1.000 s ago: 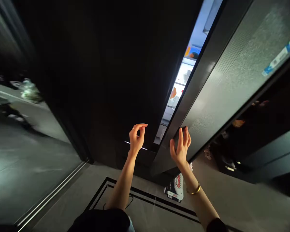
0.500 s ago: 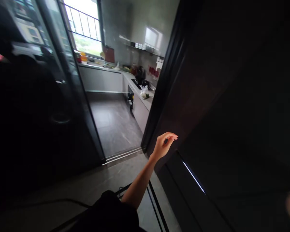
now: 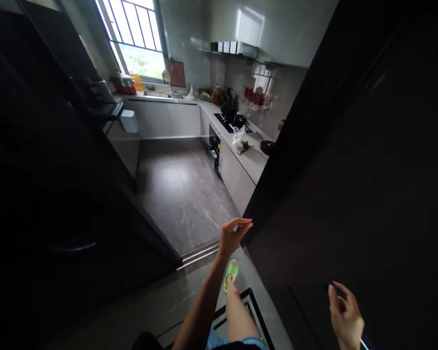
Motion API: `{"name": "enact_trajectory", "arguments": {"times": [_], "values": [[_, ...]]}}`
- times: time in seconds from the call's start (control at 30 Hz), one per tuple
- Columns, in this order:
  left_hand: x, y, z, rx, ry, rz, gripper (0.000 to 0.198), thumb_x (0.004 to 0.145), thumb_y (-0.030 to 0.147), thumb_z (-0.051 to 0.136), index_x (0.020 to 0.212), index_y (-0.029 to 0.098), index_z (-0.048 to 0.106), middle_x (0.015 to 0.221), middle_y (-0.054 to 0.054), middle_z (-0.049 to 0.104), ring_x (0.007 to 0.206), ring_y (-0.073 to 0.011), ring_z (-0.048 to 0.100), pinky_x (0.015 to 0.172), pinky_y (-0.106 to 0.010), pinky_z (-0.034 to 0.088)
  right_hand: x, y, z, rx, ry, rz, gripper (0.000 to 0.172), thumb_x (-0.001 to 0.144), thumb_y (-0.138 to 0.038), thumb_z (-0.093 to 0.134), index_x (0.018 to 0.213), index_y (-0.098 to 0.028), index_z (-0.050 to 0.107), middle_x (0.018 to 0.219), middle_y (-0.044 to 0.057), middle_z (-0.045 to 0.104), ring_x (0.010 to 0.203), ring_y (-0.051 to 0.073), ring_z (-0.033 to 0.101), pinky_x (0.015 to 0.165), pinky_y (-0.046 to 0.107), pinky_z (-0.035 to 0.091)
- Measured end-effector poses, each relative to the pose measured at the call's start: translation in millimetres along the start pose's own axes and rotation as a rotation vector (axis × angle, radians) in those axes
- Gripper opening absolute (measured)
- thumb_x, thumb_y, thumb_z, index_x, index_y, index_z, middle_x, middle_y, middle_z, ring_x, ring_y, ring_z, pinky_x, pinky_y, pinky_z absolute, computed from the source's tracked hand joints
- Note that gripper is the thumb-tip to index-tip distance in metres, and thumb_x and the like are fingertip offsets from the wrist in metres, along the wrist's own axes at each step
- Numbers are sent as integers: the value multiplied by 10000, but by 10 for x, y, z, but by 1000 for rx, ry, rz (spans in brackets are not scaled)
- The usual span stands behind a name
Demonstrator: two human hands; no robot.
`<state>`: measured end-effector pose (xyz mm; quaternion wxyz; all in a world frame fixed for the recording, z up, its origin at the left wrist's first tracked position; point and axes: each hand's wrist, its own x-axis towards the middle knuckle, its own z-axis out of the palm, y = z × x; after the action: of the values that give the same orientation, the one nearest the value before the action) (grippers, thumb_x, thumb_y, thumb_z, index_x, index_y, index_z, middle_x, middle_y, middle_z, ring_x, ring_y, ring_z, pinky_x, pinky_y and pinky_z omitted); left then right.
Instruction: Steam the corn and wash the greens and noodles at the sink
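Note:
My left hand (image 3: 231, 236) reaches forward in front of the kitchen doorway, thumb and fingertips brought together in a loose pinch. Nothing shows between its fingers. Low on the right is my right hand (image 3: 346, 313), with thumb and fingers curved but apart and holding nothing I can see. It is close to the dark panel (image 3: 379, 243) on the right side; whether it touches is unclear. Below my left hand, my foot in a green slipper (image 3: 231, 275) is on the floor just before the metal door track (image 3: 199, 256).
Beyond the track lies the grey kitchen floor (image 3: 186, 194). A counter along the right carries a stove (image 3: 226, 121), a plastic bag (image 3: 239, 136) with greens and a black pan (image 3: 267, 147). A dark door (image 3: 58, 194) stands left. A black-framed object (image 3: 255, 311) is beside my leg.
My view has moved closer to the kitchen, showing more of it. My right hand has come in from the right edge. My green-slippered foot now shows; my left hand keeps its curled shape.

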<state>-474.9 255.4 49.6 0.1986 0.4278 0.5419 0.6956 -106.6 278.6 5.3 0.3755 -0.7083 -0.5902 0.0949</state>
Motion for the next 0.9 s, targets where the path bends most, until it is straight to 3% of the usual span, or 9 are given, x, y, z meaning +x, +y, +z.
{"name": "enact_trajectory", "arguments": {"times": [0.13,0.23,0.3,0.37,0.43,0.57,0.73,0.83,0.9], "values": [[967,-553,-71,125,13,25,185,794,355,723,725,183,731,723,-24,746,668,-151,684,657,-245,510,565,-635,1246,156,-192,8,574,661,-786,512,852,-254,612,541,18,599,463,234,589,442,322,457],[1778,-807,-289,260,65,11,268,799,398,718,645,180,687,644,-8,715,608,-136,649,634,-241,479,942,-1327,2154,284,-442,-88,554,695,-762,542,818,-230,637,621,39,667,557,227,652,483,282,493],[2291,-905,-522,345,131,1,309,801,439,708,630,183,679,635,-7,708,603,-135,639,640,-244,470,1149,-1929,2730,381,-644,-224,503,771,-694,540,844,-211,659,705,51,702,646,212,680,566,258,518],[2750,-991,-797,423,213,-12,363,801,486,693,596,186,671,623,-11,699,610,-141,636,654,-251,469,1351,-2594,3284,454,-758,-353,486,815,-650,521,906,-196,671,732,50,701,652,194,666,606,257,519],[3162,-1110,-1080,452,285,-53,459,848,530,610,541,192,655,554,-14,665,612,-154,639,673,-263,476,1569,-3241,3834,485,-768,-436,509,820,-642,510,967,-183,672,617,8,627,574,175,610,594,266,504],[4000,-1547,-1596,418,404,-156,492,891,556,513,625,191,706,569,-16,681,620,-171,660,708,-286,493,2000,-4242,4952,595,-798,-416,454,838,-557,523,1036,-167,644,765,43,656,708,182,638,686,289,529],[5451,-2329,-2024,307,406,-135,453,820,601,598,827,167,729,751,-52,743,757,-203,699,758,-313,521,2496,-4832,6294,635,-771,-247,445,745,-526,582,1011,-173,635,866,80,682,797,210,653,770,347,542],[6459,-2715,-2062,258,293,-143,472,794,617,622,892,167,725,839,-70,750,814,-207,703,749,-311,530,2892,-4945,6912,588,-721,-74,444,667,-534,620,940,-185,635,836,68,678,782,217,651,793,371,536],[7084,-2909,-1989,239,182,-150,462,787,608,635,911,172,723,895,-76,748,826,-198,697,741,-303,531,3204,-4977,7199,536,-679,54,434,642,-546,630,899,-197,631,817,57,677,770,220,646,744,360,536]]}}
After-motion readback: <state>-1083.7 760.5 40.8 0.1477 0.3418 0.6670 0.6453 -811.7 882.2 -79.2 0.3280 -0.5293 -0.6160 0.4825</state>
